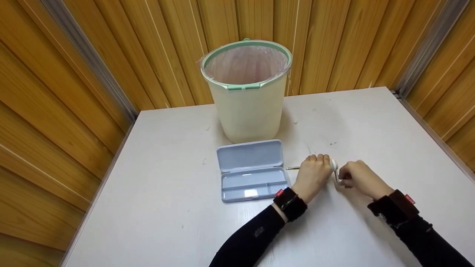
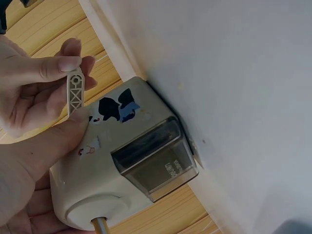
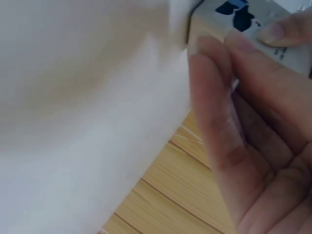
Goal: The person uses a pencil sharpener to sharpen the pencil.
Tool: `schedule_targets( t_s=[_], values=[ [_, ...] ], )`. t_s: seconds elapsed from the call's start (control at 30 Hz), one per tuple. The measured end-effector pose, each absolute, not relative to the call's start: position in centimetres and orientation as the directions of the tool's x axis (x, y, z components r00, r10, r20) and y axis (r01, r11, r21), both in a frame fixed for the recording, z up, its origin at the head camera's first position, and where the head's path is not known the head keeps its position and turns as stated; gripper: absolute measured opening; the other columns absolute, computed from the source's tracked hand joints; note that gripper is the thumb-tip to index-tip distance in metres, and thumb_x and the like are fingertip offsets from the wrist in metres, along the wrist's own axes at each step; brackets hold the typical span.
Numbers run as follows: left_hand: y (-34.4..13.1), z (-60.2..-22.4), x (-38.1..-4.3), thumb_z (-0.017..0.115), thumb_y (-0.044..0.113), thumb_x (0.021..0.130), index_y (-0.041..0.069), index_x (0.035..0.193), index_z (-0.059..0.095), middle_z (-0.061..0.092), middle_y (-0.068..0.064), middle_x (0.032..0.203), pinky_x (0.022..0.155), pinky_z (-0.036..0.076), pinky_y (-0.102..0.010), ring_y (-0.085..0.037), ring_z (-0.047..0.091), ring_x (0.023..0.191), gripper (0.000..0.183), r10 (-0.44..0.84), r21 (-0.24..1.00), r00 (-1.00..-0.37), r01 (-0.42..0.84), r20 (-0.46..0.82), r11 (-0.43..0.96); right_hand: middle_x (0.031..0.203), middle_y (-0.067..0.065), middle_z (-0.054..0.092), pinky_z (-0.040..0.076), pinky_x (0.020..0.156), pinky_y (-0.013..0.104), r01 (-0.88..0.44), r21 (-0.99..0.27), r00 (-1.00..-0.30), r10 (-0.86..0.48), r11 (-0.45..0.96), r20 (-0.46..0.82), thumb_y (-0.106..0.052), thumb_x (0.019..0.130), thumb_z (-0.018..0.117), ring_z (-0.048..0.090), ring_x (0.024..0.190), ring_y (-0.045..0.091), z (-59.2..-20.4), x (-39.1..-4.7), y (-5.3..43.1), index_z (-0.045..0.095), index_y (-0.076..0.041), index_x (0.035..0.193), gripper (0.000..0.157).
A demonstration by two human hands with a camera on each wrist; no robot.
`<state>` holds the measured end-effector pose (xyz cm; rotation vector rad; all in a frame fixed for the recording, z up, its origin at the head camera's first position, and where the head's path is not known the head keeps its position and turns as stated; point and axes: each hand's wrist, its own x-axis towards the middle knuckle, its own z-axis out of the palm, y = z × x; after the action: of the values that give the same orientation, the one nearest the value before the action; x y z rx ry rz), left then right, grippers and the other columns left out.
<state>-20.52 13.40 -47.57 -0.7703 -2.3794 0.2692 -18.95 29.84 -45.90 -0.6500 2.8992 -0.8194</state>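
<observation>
White, smooth rectangular table [image 1: 167, 222] against ribbed yellow-brown wood-grain panels [image 1: 334, 44]. On it, near the back, a tall cream plastic bin [image 1: 252, 111] with a mint-green rim and a thin, crinkled see-through liner [image 1: 245, 66]. Just in front, a pale blue hard-plastic pencil case [image 1: 249, 155], lid folded back, shallow compartments facing up. Right of the case, a white boxy hand-crank pencil sharpener [image 2: 92, 170] with dark and blue stickers; left hand [image 1: 313, 173] wraps it, thumb over the top, fingers underneath. Can't tell whether its base sits flat on the table. Right hand [image 1: 362, 180] pinches the end of the crank, a flat beige arm [image 2: 75, 92] with moulded lattice ribs; the knob is hidden by fingers. A slim yellowish pencil [image 1: 293, 168] pokes out of the round collar toward the case; can't tell whether they touch. Risks, my guess: a loose left grip lets the body twist with the crank; uneven cranking could snap the lead; the pencil's free end might knock the case; a bumped smoky clear drawer [image 2: 165, 170] could slide out and spill any shavings. Glossy drawer, matte shell, thin round shaft.
</observation>
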Motion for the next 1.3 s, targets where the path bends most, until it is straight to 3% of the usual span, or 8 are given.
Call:
schedule_targets(
  t_s=[0.17,0.33,0.73,1.0,1.3],
  values=[
    [13.4,-47.5,-20.6,0.06,0.023,0.091,0.02,0.101,0.071,0.069,0.012,0.083,0.061,0.051,-0.014,-0.003,0.063,0.069,0.015,0.586,-0.356,-0.627,0.467,0.513,0.81,0.066,0.007,0.07,0.052,0.055,0.024,-0.401,-0.446,-0.914,-0.381,0.8,0.14,0.003,0.071,0.079,0.062,0.058,0.013,-45.4,-17.8,29.4,0.069,-0.003,0.068,0.012],
    [13.3,-47.6,-20.7,0.062,0.021,0.088,0.019,0.1,0.071,0.068,0.013,0.081,0.06,0.052,-0.015,-0.003,0.062,0.068,0.016,0.594,-0.363,-0.604,0.471,0.531,0.804,0.068,0.006,0.07,0.048,0.053,0.023,-0.39,-0.413,-0.92,-0.33,0.823,0.211,0.004,0.073,0.079,0.059,0.06,0.01,-44.4,-16.9,29.3,0.07,-0.003,0.07,0.011],
    [13.2,-47.5,-20.6,0.062,0.021,0.088,0.019,0.105,0.071,0.071,0.012,0.088,0.064,0.052,-0.014,-0.003,0.064,0.071,0.019,0.608,-0.359,-0.626,0.49,0.489,0.794,0.068,0.007,0.069,0.042,0.052,0.027,-0.424,-0.338,-0.886,-0.308,0.84,0.347,0.003,0.073,0.078,0.055,0.059,0.013,-42.5,-17.1,28.7,0.066,-0.003,0.069,0.014],
    [13.1,-47.5,-20.6,0.065,0.022,0.086,0.018,0.108,0.07,0.071,0.011,0.091,0.068,0.053,-0.014,-0.003,0.064,0.074,0.023,0.612,-0.34,-0.643,0.51,0.461,0.791,0.074,0.013,0.072,0.051,0.059,0.042,-0.413,-0.286,-0.885,-0.307,0.864,0.35,-0.001,0.075,0.076,0.066,0.064,0.029,-41.8,-18.2,28.3,0.067,-0.002,0.072,0.009],
    [13.0,-47.5,-20.5,0.062,0.022,0.089,0.019,0.107,0.071,0.071,0.012,0.091,0.066,0.053,-0.015,-0.003,0.064,0.074,0.021,0.605,-0.355,-0.626,0.491,0.491,0.796,0.068,0.01,0.069,0.046,0.053,0.038,-0.404,-0.233,-0.873,-0.297,0.885,0.386,-0.003,0.078,0.073,0.059,0.057,0.022,-41.9,-18.8,27.9,0.062,-0.003,0.068,0.015]
  ],
)
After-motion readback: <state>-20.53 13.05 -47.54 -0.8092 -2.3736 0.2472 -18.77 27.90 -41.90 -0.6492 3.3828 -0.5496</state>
